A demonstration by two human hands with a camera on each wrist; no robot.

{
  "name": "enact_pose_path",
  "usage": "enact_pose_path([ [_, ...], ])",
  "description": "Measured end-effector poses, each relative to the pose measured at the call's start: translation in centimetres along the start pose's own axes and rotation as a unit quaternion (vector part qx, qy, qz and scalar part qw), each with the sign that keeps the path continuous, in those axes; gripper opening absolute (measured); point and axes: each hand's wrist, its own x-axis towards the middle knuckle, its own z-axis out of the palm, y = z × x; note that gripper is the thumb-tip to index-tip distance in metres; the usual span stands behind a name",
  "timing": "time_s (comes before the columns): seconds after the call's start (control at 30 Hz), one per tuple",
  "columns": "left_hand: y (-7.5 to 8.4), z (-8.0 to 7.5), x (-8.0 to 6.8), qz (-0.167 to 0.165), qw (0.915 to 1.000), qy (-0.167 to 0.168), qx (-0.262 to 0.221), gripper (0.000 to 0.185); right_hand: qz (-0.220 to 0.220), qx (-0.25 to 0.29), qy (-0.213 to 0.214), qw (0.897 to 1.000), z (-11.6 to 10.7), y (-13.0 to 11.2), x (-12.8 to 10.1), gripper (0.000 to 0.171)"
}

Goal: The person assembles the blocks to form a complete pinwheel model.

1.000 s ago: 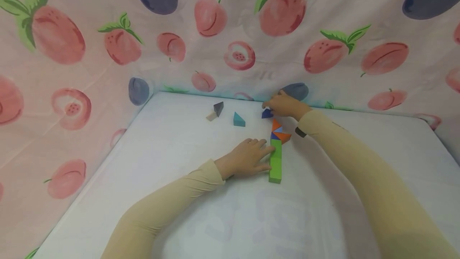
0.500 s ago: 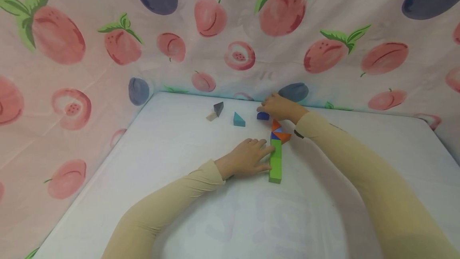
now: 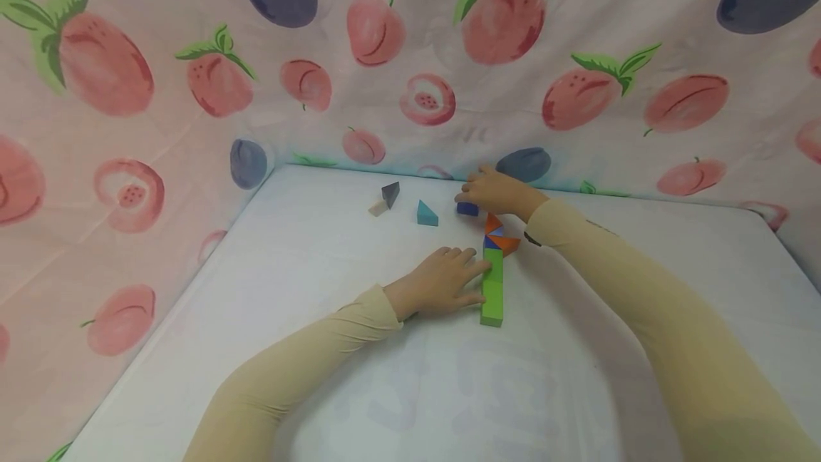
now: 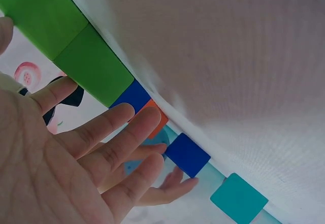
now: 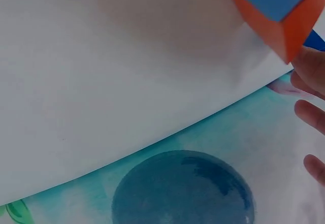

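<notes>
Two green rectangular blocks (image 3: 492, 301) lie end to end on the white table. My left hand (image 3: 442, 280) rests beside them, its fairly straight fingers touching their left side and top. Beyond the green blocks, small orange (image 3: 508, 243), light blue (image 3: 497, 232) and dark blue triangular blocks continue the row, with another orange triangle (image 3: 492, 223) at its far end. Just past that, my right hand (image 3: 497, 192) holds a separate dark blue block (image 4: 188, 155) between thumb and fingers, down at the table. In the head view, the hand covers part of this block.
Left of the right hand stands a teal triangular block (image 3: 427, 215). Farther left, a dark grey triangular block (image 3: 390, 194) touches a small beige piece (image 3: 378, 208). A fruit-print cloth (image 3: 436, 34) rises behind the table's back edge.
My right hand has shifted slightly left, and the dark blue block has moved left and turned with it. The left hand and the green blocks stay put.
</notes>
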Motion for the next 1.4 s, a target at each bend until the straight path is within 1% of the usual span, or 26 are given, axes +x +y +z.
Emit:
enact_pose_path([
  [0.2, 0.0, 0.1, 0.0, 0.000, 1.0000, -0.001, 0.000, 0.060, 0.010, 0.019, -0.014, 1.000, -0.2, -0.4, -0.1, 0.047],
  [0.43, 0.0, -0.1, 0.0, 0.001, 1.0000, -0.001, 0.000, 0.060, 0.019, 0.066, -0.039, 0.997, -0.5, -0.9, -0.3, 0.048],
  [0.6, 0.1, -0.2, 0.0, -0.002, 0.9999, -0.012, -0.002, 0.061, 0.021, 0.078, -0.046, 0.996, -0.6, -1.0, -0.6, 0.045],
  [0.83, 0.1, -0.2, 0.0, -0.008, 0.9997, -0.024, -0.002, 0.063, 0.037, 0.079, -0.070, 0.994, -0.4, -1.2, -1.2, 0.046],
  [0.93, 0.1, -0.2, 0.0, -0.009, 0.9997, -0.023, -0.002, 0.062, 0.036, 0.082, -0.067, 0.994, -0.5, -1.4, -1.6, 0.045],
  [1.13, 0.2, -0.3, 0.0, -0.007, 0.9998, -0.018, -0.005, 0.062, 0.022, 0.074, -0.042, 0.996, -0.8, -1.7, -2.5, 0.041],
  [1.4, 0.1, -0.2, 0.0, -0.008, 0.9998, -0.016, -0.004, 0.062, 0.024, 0.074, -0.026, 0.997, -0.7, -1.8, -3.0, 0.038],
])
